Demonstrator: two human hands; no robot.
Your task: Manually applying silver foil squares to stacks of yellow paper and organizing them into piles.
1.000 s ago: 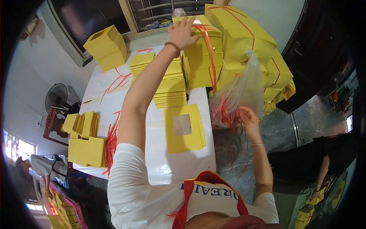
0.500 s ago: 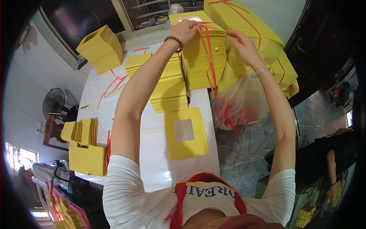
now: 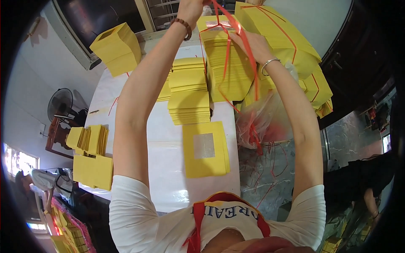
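A tall stack of yellow paper sheets (image 3: 230, 69), looking like envelopes or folded bags, stands at the far side of the table with red plastic string (image 3: 249, 46) around it. Raised above its far left corner, my left hand (image 3: 192, 12) is closed on the string; its fingertips are partly cut off by the top edge. At the stack's top near edge, my right hand (image 3: 256, 45) pinches a strand close to where the strings cross. Loose ends hang down the stack's front. A silvery patch (image 3: 217, 25) lies on top of the stack.
Shorter yellow stacks (image 3: 189, 101) stand left of the tall one. A yellow sheet with a grey window (image 3: 205, 164) lies nearer me. Large tied yellow bundles (image 3: 282, 31) stand far right, above a clear plastic bag (image 3: 270, 120) of red string. Another person's arm (image 3: 371, 202) shows at right.
My left hand has risen and drawn the red string upward. My right hand has moved left onto the stack's top edge and now pinches a strand. The view has shifted slightly.
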